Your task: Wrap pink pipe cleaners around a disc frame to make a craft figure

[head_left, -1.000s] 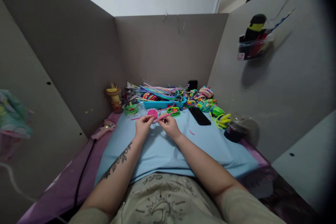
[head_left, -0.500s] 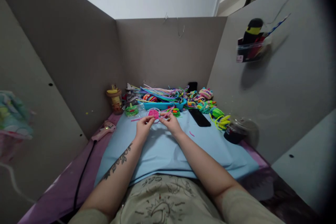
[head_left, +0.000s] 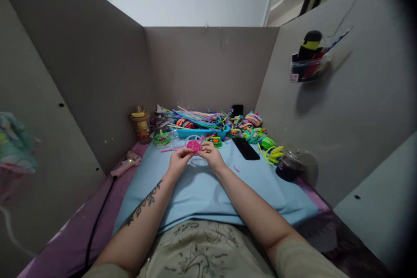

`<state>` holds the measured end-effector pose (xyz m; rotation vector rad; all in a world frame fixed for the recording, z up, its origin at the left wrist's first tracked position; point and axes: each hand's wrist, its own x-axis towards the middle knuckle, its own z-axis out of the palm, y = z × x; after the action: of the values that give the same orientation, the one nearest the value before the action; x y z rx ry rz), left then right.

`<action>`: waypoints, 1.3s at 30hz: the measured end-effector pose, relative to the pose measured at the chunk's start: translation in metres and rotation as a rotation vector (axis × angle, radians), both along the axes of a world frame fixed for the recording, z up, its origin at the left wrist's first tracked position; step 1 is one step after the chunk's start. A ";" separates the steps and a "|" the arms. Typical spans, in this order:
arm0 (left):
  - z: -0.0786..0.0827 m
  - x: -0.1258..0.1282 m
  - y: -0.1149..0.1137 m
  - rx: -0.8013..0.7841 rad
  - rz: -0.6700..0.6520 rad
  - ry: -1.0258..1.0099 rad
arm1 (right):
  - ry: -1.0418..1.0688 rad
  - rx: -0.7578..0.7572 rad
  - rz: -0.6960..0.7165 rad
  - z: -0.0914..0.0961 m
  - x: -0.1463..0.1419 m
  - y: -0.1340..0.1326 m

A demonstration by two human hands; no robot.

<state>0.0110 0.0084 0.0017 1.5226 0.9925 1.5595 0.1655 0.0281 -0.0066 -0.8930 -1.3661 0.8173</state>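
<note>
A round pink pipe-cleaner piece (head_left: 194, 146) is held up just above the blue cloth, its centre bright pink and coiled, with paler loops and strands around it. My left hand (head_left: 180, 159) pinches its lower left edge between thumb and fingers. On the opposite side my right hand (head_left: 211, 155) grips the right edge, fingers curled. A pink strand (head_left: 170, 149) sticks out to the left. Behind the hands lie a green pipe-cleaner figure (head_left: 162, 139) in clear wrap and another green and orange one (head_left: 215, 141).
A blue tray (head_left: 185, 133) heaped with pipe cleaners stands at the back. Right of it are a phone (head_left: 246, 148), colourful woven figures (head_left: 253, 119) and a dark jar (head_left: 288, 169). On the left are a pink glue gun (head_left: 126, 165) and a cup (head_left: 141, 127). Grey panels enclose three sides.
The pink piece has turned to face me more and shifted slightly right. My hands have come a little closer together beneath it, and the view has tilted slightly.
</note>
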 end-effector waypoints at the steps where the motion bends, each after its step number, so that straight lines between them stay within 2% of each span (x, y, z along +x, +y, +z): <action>1: 0.000 0.000 0.000 0.000 -0.008 0.005 | 0.003 0.000 0.001 0.000 0.001 0.000; 12: -0.005 0.001 0.004 0.069 0.010 0.035 | -0.041 0.009 -0.008 0.008 0.011 -0.004; 21: -0.007 0.002 0.004 0.106 -0.015 0.013 | 0.032 -0.053 0.015 0.004 0.015 0.001; 31: -0.010 0.001 0.000 0.076 -0.030 0.022 | 0.046 -0.085 0.055 0.005 0.011 -0.004; 39: -0.008 0.002 0.002 -0.026 -0.047 -0.092 | 0.042 -0.098 0.067 0.002 0.011 -0.002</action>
<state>0.0131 0.0103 -0.0065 1.4329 0.9152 1.5628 0.1767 0.0264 -0.0047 -0.9043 -1.3342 0.9568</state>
